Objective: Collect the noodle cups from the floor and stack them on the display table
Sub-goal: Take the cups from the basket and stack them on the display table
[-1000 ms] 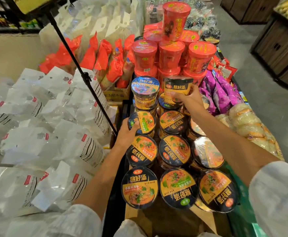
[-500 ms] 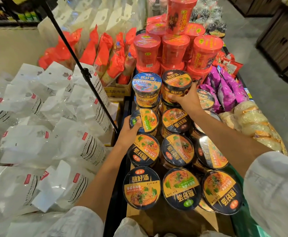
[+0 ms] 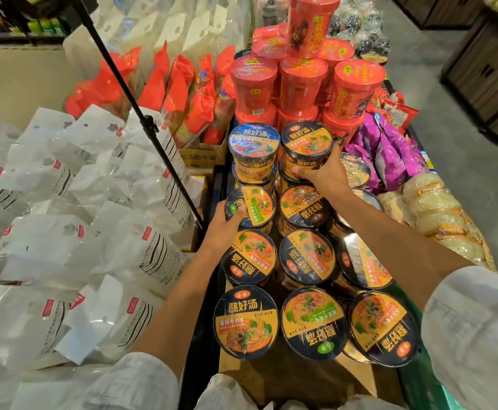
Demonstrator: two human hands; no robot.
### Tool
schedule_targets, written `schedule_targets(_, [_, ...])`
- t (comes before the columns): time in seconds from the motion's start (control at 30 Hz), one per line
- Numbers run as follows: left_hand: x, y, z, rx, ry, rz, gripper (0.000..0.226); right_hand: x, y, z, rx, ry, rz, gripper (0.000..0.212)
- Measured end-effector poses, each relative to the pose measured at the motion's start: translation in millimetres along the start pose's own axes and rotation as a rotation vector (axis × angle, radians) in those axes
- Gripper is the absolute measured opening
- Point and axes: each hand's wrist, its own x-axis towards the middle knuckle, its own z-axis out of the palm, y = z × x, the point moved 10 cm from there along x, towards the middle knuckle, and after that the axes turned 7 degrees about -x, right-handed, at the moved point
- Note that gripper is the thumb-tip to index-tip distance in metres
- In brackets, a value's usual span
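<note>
Several black-and-orange noodle cups stand in rows on the display table (image 3: 274, 380). My right hand (image 3: 323, 173) grips one such noodle cup (image 3: 306, 145) by its lower side, upright on top of the stack beside a blue-lidded cup (image 3: 253, 146). My left hand (image 3: 222, 229) holds the left side of another noodle cup (image 3: 250, 207) one row nearer, thumb on its lid. Three more cups line the front row, the left one (image 3: 246, 321) facing me.
Tall red noodle cups (image 3: 301, 81) are piled behind the stack. White packets (image 3: 64, 232) fill the table to the left, crossed by a black pole (image 3: 141, 113). Red bags (image 3: 182, 93) stand at the back, purple bags (image 3: 390, 152) and pale noodle bundles (image 3: 437, 208) on the right.
My right hand has turned its cup from tilted to upright and set it on the stack beside the blue-lidded cup. My left hand has stayed on its cup.
</note>
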Motion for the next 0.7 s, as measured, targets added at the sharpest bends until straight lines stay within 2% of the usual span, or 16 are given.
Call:
schedule_targets(0.4, [-2.9, 4.0, 0.1, 0.059, -0.003, 0.001, 0.056, -14.2, 5.1, -7.4, 0.001, -0.032, 0.008, 0.106])
schedule_targets(0.53, [-5.2, 13.4, -2.5, 0.174, 0.01, 0.036, 0.057, -32.7, 3.7, -16.2, -0.014, -0.028, -0.026, 0.086])
schedule_targets(0.7, [-16.6, 36.3, -11.4, 0.329, 0.057, 0.115, 0.063, -77.8, 5.1, -21.6, -0.217, -0.043, -0.066, 0.065])
